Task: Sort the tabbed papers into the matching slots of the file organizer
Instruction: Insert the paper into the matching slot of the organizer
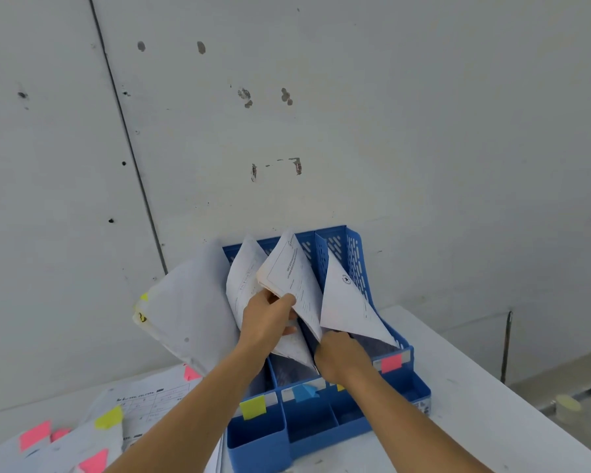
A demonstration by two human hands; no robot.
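Observation:
A blue plastic file organizer (pixel 355 268) stands on the white table against the wall. Its slots carry front tabs: yellow (pixel 253 407), blue (pixel 304 392), a partly hidden yellow one, and pink (pixel 391 362). My left hand (pixel 267 319) grips a bundle of printed papers (pixel 290 268) over the middle slots. My right hand (pixel 338 353) reaches into a slot beside it, fingers hidden behind a white sheet (pixel 348 302) that leans in the right slot. A thick stack of sheets with yellow tabs (pixel 188 302) leans out at the organizer's left.
Loose papers with pink tabs (pixel 35 435) and yellow tabs (pixel 109 418) lie spread on the table (pixel 475 404) at the lower left. A marked white wall (pixel 321 131) rises right behind the organizer. The table's right edge drops off near a small pale round object (pixel 567 404).

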